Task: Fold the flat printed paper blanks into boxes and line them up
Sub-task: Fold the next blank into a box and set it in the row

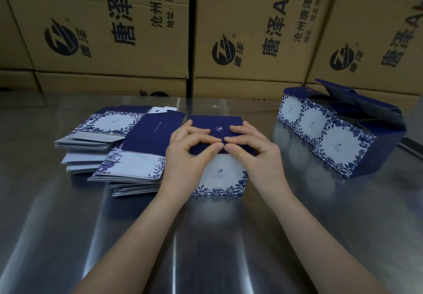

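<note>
A folded box (220, 179) stands at the middle of the steel table, with a navy top and a white front printed with blue leaves. My left hand (185, 154) and my right hand (254, 151) both grip its navy top flap, fingers curled over it and thumbs meeting at the front edge. To the left lies a loose stack of flat printed blanks (119, 147). At the right, three folded boxes (329, 133) stand side by side in a row, their navy lids up and open.
The steel table (206, 236) is shiny and reflective. Large brown cardboard cartons (251, 30) with black print are stacked along the far edge like a wall. A dark object (414, 145) shows at the right edge, behind the row of boxes.
</note>
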The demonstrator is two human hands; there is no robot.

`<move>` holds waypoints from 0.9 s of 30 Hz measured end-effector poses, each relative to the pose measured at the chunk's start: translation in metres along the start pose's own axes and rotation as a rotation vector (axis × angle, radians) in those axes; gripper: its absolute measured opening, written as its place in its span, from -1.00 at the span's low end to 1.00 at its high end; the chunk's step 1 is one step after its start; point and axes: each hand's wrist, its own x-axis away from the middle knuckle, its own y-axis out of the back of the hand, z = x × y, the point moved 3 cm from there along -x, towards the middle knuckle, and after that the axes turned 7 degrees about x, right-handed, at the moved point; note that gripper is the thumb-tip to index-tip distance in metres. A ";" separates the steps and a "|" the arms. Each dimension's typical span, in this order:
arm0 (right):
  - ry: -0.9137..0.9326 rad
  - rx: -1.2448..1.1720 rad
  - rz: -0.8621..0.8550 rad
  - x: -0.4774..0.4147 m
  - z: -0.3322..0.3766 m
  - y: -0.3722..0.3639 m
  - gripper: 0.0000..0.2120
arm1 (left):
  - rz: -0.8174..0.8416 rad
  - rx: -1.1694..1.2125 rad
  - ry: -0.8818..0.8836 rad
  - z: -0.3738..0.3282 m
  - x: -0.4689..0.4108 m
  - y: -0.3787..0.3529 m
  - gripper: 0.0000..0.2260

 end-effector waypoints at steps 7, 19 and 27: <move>-0.010 0.011 0.126 -0.003 -0.003 0.008 -0.75 | 0.024 0.033 0.007 0.001 0.001 0.004 -0.73; 0.004 -0.029 0.237 -0.006 -0.008 0.021 -0.71 | 0.123 0.075 0.034 0.006 -0.004 0.018 -0.76; 0.276 0.554 0.162 0.003 0.000 0.009 -0.56 | -0.081 0.174 0.165 0.014 0.006 0.011 -0.41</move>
